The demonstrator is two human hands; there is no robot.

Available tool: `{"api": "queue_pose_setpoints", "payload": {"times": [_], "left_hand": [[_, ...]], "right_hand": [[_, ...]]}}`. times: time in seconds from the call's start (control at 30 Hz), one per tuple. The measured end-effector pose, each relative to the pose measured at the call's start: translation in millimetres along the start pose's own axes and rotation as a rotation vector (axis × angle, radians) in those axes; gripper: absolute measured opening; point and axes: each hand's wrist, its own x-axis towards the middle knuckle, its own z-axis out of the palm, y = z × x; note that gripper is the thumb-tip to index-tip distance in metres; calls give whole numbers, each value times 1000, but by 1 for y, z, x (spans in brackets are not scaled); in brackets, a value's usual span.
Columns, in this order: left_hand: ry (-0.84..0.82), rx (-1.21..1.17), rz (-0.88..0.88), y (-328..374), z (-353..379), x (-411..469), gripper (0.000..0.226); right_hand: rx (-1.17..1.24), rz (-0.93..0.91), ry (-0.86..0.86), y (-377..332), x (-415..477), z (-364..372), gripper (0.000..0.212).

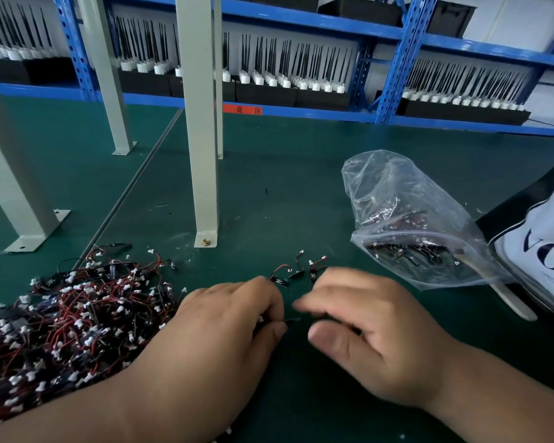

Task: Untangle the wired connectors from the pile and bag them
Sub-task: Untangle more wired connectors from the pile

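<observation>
A big tangled pile of wired connectors, red and black wires with white plugs, lies on the green mat at the left. My left hand sits at the pile's right edge, its thumb and fingers pinching a small black connector piece. My right hand is just right of it, fingers curled and blurred, close to the same piece; whether it holds anything is unclear. Three separated connectors lie just beyond the hands. A clear zip bag holding connectors lies open at the right.
Grey metal posts bolted to the green mat stand behind the pile. A white and black tote bag lies at the right edge. Blue shelving with trays of black antennas runs along the back.
</observation>
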Motion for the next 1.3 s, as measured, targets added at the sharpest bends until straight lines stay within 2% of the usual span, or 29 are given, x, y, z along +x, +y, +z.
{"api": "queue_pose_setpoints", "payload": {"times": [0.07,0.17,0.23,0.43,0.63,0.8,0.9,1.0,1.07,1.3], "left_hand": [[18,-35,-5,1,-1,1,18],[30,-48,-1,2,-3,1,19],[24,-49,3,2,-3,2,20],[14,-60,-25,0,-1,2,20],[12,-65,-57,0,-1,3,8],[28,-76,-93,-1,-1,2,15],[36,-87,-118,-1,0,1,19],[36,-76,-126,-1,1,2,33],[32,-59,-124,0,1,1,35],[2,58,-104,-2,0,1,30]], "right_hand": [[33,-16,-36,-5,-2,3,39],[10,18,33,-4,0,10,14],[37,40,51,-2,1,12,5],[80,56,132,3,2,11,8],[137,61,205,7,1,9,12],[179,131,424,12,2,4,15],[74,185,529,20,3,3,16],[-149,205,478,28,3,4,24],[-233,238,431,31,3,6,27],[-345,278,301,34,4,8,27]]}}
